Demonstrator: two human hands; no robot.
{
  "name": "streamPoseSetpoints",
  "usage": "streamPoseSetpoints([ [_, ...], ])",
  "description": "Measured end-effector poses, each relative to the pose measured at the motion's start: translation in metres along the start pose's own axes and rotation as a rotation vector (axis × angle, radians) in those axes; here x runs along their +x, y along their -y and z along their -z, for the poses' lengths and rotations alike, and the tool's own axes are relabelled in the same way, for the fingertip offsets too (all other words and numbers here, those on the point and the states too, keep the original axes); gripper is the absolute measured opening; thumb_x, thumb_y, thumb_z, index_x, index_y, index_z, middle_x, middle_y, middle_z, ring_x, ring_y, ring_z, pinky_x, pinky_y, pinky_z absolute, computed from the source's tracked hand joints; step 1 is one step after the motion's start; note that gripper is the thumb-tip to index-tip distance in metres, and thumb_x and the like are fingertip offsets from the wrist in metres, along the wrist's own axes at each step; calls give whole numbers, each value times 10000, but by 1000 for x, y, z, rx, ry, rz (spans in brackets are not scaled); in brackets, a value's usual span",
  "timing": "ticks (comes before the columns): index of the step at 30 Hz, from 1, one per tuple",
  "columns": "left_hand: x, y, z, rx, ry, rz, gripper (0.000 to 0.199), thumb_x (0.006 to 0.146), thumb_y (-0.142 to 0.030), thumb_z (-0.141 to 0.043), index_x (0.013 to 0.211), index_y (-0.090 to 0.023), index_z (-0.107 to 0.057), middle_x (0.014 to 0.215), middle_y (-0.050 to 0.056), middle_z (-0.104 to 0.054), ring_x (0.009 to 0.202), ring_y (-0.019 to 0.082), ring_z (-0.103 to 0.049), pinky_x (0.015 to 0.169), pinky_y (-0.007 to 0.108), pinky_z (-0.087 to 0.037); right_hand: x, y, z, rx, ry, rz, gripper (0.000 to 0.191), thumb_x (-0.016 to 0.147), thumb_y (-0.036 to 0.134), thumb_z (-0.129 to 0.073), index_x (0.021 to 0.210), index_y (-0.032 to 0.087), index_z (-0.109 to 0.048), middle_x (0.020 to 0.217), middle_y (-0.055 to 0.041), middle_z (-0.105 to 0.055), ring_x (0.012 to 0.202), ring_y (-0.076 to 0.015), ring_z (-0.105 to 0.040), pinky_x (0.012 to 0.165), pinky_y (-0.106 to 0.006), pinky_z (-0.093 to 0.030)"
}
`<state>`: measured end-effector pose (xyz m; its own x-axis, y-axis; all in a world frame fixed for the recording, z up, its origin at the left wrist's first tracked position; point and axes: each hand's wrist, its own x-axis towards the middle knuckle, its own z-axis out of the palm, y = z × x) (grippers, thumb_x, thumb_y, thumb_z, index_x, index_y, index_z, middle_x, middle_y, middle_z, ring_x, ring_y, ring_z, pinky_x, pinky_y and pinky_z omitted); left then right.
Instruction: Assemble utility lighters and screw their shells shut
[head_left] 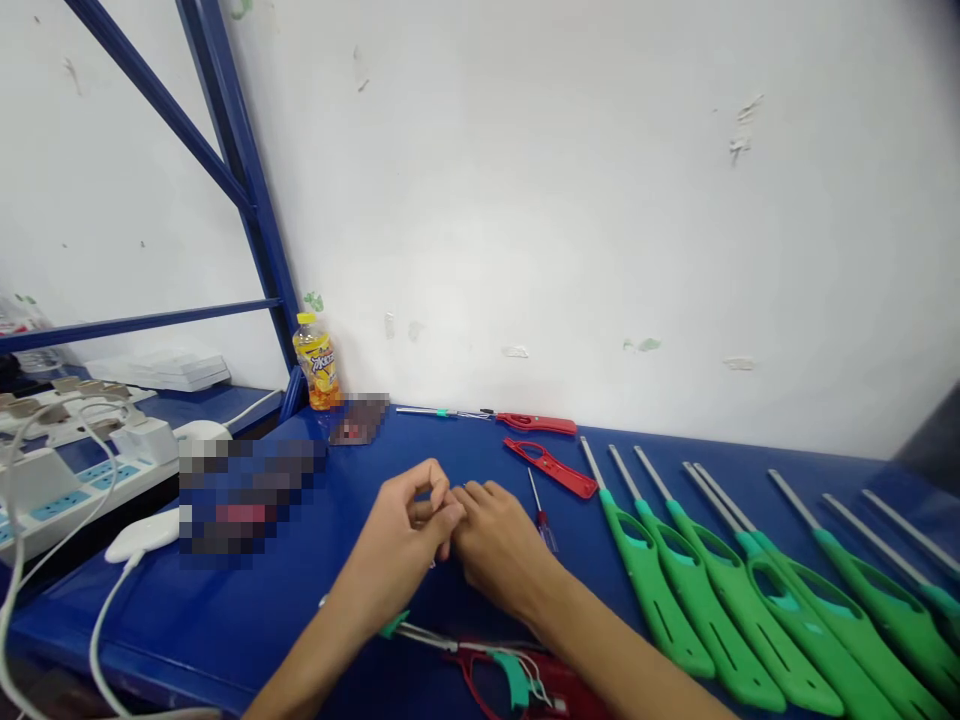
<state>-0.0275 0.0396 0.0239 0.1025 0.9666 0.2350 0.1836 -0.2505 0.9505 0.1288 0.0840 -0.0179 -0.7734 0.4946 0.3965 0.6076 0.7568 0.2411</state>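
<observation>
My left hand (pixel 409 540) and my right hand (pixel 504 548) meet over the blue table, fingers bent and pinched together. Whatever they hold between the fingertips is too small and covered to make out. Below them, partly behind my right forearm, lies an opened red gas lighter (pixel 555 690) with a teal trigger, loose white wires and a metal tube. A screwdriver (pixel 543 522) with a dark red and clear handle rests just right of my right hand. Beyond it lies a red lighter shell half (pixel 551 468). Another red lighter piece (pixel 536 423) with wires and a tube lies near the wall.
Several green lighters (pixel 660 590) lie in a slanted row on the right. A yellow-capped drink bottle (pixel 319 370) stands by the blue frame post (pixel 251 200). At left are power strips (pixel 97 480), white cables and a white disc (pixel 146 535). Two patches are pixelated.
</observation>
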Motion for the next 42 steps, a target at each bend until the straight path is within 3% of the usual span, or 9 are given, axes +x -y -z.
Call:
streamPoseSetpoints([
  [4, 5, -1, 20, 34, -97, -14, 398, 830, -457, -748, 760, -229, -429, 686, -69, -523, 508, 78, -462, 503, 197, -335, -3, -16, 3, -25, -14, -122, 210, 1027, 234, -691, 1229, 175, -680, 1083, -36, -711, 989, -203, -707, 899, -420, -608],
  [12, 11, -4, 46, 108, -199, -5, 271, 813, -409, -717, 937, -204, -592, 869, -24, -628, 518, 72, -486, 466, 205, -248, -9, -23, 8, 49, -65, -188, 192, 1045, 180, -650, 1232, 182, -693, 1029, -19, -715, 944, -192, -705, 899, -417, -593],
  [17, 13, -4, 53, 155, -216, -11, 286, 814, -413, -635, 1008, -205, -602, 669, -74, -494, 515, 100, -436, 473, 205, -246, -10, -24, 7, 84, -101, -211, 180, 1047, 186, -652, 1219, 183, -702, 1032, -17, -726, 935, -188, -710, 900, -416, -592],
  [22, 14, -4, 64, 246, -200, 2, 285, 813, -421, -557, 1006, -214, -586, 632, -94, -403, 502, 108, -354, 478, 219, -259, -12, -29, 6, 106, -131, -248, 154, 1053, 195, -644, 1193, 183, -707, 1015, -11, -728, 948, -192, -714, 914, -428, -590],
  [25, 12, -8, 74, 354, -161, 21, 300, 852, -462, -551, 1020, -220, -608, 615, -89, -402, 525, 131, -372, 509, 239, -307, -13, -32, 5, 125, -146, -262, 153, 1046, 196, -653, 1188, 185, -708, 1013, -12, -731, 954, -198, -712, 916, -430, -579],
  [29, 0, -16, 101, 562, -81, 89, 305, 873, -477, -629, 1070, -248, -674, 697, -47, -560, 638, 175, -519, 609, 269, -398, -15, -32, 4, 153, -173, -261, 154, 1038, 175, -644, 1168, 187, -725, 1007, -37, -748, 944, -231, -713, 897, -433, -540],
  [35, -31, -12, 152, 752, 263, 440, 279, 649, -287, -881, 897, -245, -761, 740, -25, -721, 686, 211, -664, 573, 263, -450, -15, -30, 3, 181, -200, -237, 163, 1038, 170, -630, 1151, 204, -742, 995, -64, -765, 926, -270, -717, 873, -428, -468],
  [38, -31, -2, 157, 781, 353, 572, 279, 653, -210, -888, 889, -211, -738, 667, -43, -705, 615, 187, -664, 526, 245, -445, -15, -29, 3, 184, -203, -228, 162, 1037, 166, -630, 1148, 206, -741, 1006, -61, -770, 929, -268, -717, 875, -422, -453],
  [42, -17, 7, 144, 828, 438, 580, 196, 906, -293, -828, 865, -160, -691, 676, -54, -643, 594, 131, -626, 562, 244, -499, -15, -29, 3, 183, -202, -230, 169, 1041, 172, -621, 1152, 211, -742, 1009, -57, -771, 928, -262, -718, 871, -419, -450],
])
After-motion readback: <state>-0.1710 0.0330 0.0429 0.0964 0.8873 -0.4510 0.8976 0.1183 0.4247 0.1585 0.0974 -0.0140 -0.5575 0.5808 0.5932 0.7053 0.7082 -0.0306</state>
